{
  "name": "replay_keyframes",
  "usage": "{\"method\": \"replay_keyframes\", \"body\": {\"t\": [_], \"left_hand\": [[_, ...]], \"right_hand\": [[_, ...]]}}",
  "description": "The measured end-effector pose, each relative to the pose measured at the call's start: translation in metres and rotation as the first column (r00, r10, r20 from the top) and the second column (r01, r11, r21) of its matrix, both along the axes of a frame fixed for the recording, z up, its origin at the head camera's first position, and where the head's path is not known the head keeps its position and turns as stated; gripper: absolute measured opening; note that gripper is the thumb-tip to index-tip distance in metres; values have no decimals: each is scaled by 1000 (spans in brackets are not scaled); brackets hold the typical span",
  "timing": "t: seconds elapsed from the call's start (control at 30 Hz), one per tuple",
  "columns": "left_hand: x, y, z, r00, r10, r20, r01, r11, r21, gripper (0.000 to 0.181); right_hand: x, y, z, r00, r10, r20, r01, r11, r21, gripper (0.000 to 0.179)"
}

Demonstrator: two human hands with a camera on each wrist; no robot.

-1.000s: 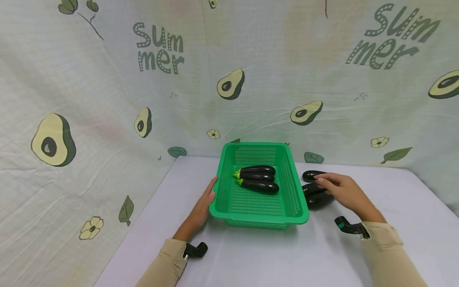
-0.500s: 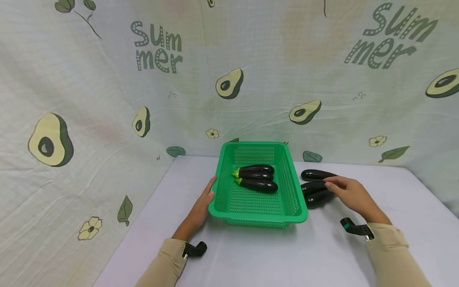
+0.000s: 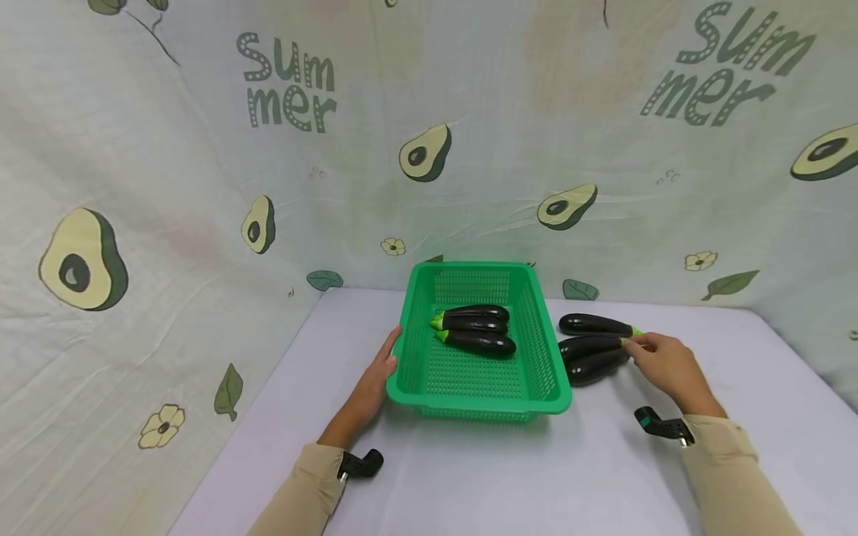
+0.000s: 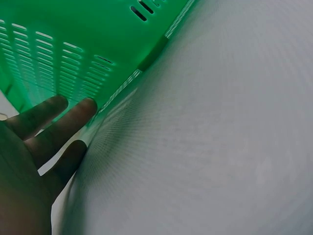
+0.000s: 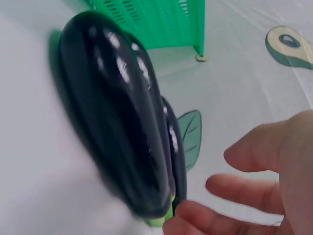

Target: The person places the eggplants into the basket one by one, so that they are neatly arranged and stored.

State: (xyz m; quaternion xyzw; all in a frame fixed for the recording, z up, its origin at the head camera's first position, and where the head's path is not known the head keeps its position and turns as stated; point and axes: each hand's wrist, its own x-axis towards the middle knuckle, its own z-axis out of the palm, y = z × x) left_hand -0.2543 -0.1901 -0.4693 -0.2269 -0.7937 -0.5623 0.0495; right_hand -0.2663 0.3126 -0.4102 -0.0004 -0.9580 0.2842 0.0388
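My left hand [image 3: 367, 387] rests against the left side of a green plastic basket [image 3: 479, 406]; in the left wrist view its fingers [image 4: 63, 132] are spread and extended along the slotted wall. Inside the basket lie three dark eggplants [image 3: 477, 342] with green stems to the left. Right of the basket, three more eggplants [image 3: 595, 324] lie on the table, their stem ends pointing right. My right hand [image 3: 672, 372] is at those stem ends. In the right wrist view, its fingers [image 5: 244, 191] are apart and loosely bent, one fingertip right beside a green stem [image 5: 168, 215].
A white table [image 3: 509, 484] carries the basket and the eggplants. Behind and to the left hangs a pale cloth [image 3: 482, 201] printed with avocados, leaves and the word summer. Black wrist cameras [image 3: 662, 427] sit at both beige sleeves.
My right hand has moved right and slightly down, from over the table eggplants to their stem ends, uncovering more of them. My left hand stays at the basket. The head view has shifted slightly.
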Motion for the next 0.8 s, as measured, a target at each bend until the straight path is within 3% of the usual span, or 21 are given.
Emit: {"method": "replay_keyframes", "body": {"t": [0.2, 0.4, 0.57, 0.8], "left_hand": [[0, 0, 0, 1000, 0, 13, 0, 1000, 13, 54], [3, 1, -1, 998, -24, 51, 23, 1000, 20, 54], [5, 1, 0, 1000, 3, 31, -3, 1000, -4, 54], [2, -2, -2, 1000, -6, 0, 6, 1000, 11, 53]], "right_hand": [[0, 7, -5, 991, -67, 116, 66, 998, 11, 74], [2, 1, -13, 954, -120, 273, 121, 993, 14, 100], [6, -7, -13, 949, -135, 286, 133, 991, 25, 104], [7, -18, -17, 951, -151, 270, 147, 989, 33, 86]]}}
